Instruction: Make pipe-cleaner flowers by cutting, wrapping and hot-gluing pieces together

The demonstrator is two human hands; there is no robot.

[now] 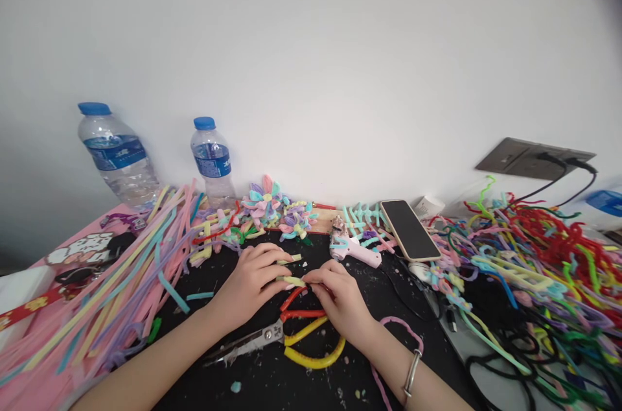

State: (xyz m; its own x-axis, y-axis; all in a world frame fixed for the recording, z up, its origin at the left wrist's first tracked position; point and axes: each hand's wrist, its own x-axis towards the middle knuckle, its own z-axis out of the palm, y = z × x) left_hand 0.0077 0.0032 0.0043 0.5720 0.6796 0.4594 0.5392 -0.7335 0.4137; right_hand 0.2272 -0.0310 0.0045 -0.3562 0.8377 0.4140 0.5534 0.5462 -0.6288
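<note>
A short pale yellow pipe cleaner piece (pixel 293 281) is pinched between my left hand (pixel 253 278) and my right hand (pixel 343 297), over a black work surface (pixel 214 391). Both hands have their fingers closed at its ends. Another short yellow piece (pixel 291 258) shows by the upper fingers of my left hand; whether they grip it, I cannot tell. Just below my hands lie scissors (pixel 269 333) with red and yellow handles, blades pointing left. Beyond my right hand rests a pale pink glue gun (pixel 359 253).
Long pastel pipe cleaners (pixel 121 288) fan across the left side. Fuzzy flowers (pixel 265 200) lie against the wall, near two water bottles (pixel 212 161). A phone (pixel 411 229) leans at the back right, before a tangled heap of colourful pipe cleaners (pixel 558 255) and black cables (pixel 515 346).
</note>
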